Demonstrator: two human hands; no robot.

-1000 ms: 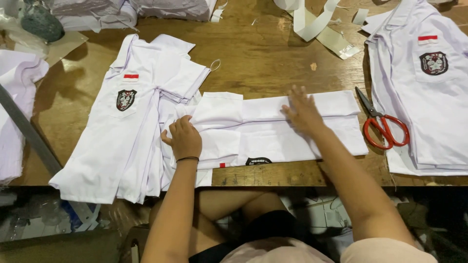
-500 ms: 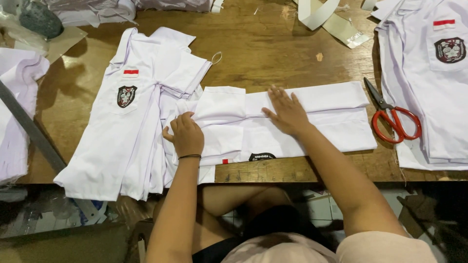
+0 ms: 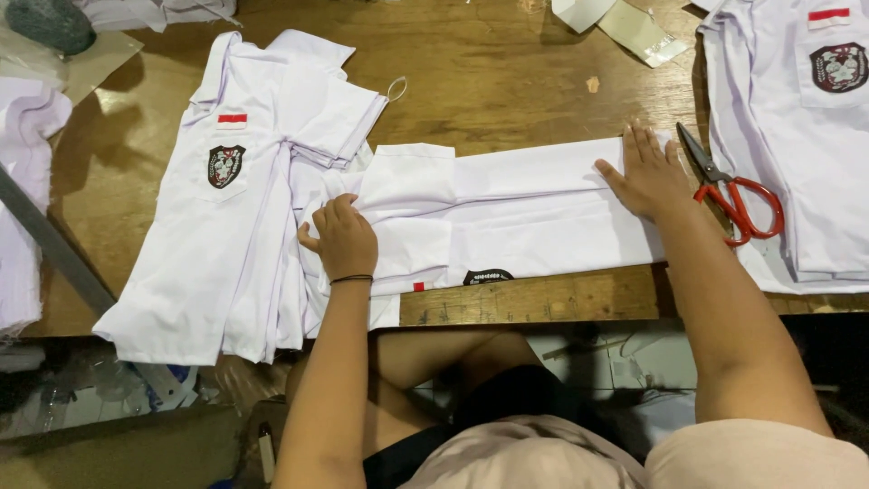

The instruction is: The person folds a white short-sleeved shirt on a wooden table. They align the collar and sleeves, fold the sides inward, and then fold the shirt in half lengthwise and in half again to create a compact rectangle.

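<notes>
Shirt in hand: a white cotton uniform shirt folded into a long band (image 3: 525, 213) lies across the near part of the brown wooden desk (image 3: 507, 77), its lower edge close to the desk's front lip.
Change: the right hand (image 3: 647, 172) has slid from mid-shirt out to the shirt's right end, so the fold now looks pressed flat along its whole length.
Right hand: palm down, fingers (image 3: 638, 143) spread open and flat on the cloth, gripping nothing.
Left hand: the left hand (image 3: 342, 237) rests curled on the shirt's left end; its fingers seem to pinch a fold, though this is hard to tell.
Left side: a stack of white badge-pocket shirts (image 3: 231, 226) overlaps that end and overhangs the desk edge.
Right side: red-handled scissors (image 3: 733, 195) lie just beside the right hand, with another white shirt pile (image 3: 806, 136) beyond.
Open room: bare wood behind the shirt; little in front.
</notes>
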